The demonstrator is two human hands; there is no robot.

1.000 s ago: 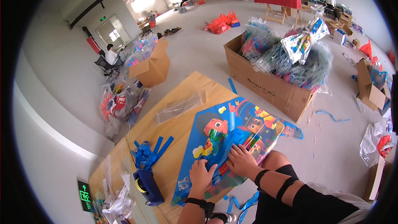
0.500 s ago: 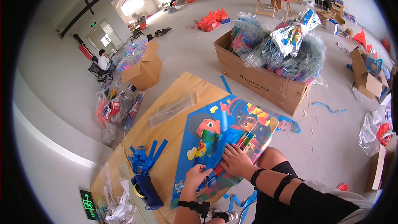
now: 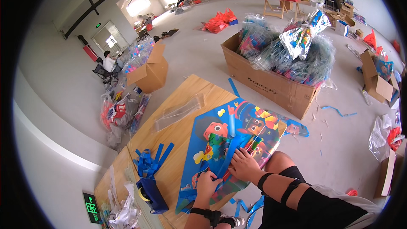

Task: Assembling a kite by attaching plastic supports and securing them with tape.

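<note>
A blue plastic sheet with cartoon figures [image 3: 199,144] lies over the corner of the wooden table, angular like a kite. A blue plastic strip [image 3: 229,157] runs slantwise across it, between my hands. My left hand [image 3: 207,183] is curled at the strip's lower end, thumb and fingers pinched on it. My right hand [image 3: 244,165] rests palm down on the sheet just right of the strip, fingers stretched out. Left of the sheet are a bunch of blue strips [image 3: 147,164] and a blue tape dispenser [image 3: 157,201].
Clear plastic sleeves [image 3: 178,112] lie on the wooden table [image 3: 193,87]. Past it stands a big carton [image 3: 271,85] heaped with bagged goods. Another carton [image 3: 149,74] is at left, near a seated person [image 3: 109,62]. Blue scraps [image 3: 250,208] lie on the floor.
My left hand has curled tighter around the strip's lower end, and the strip now lies straighter and narrower. My right hand stays pressed on the sheet. The view has shifted slightly.
</note>
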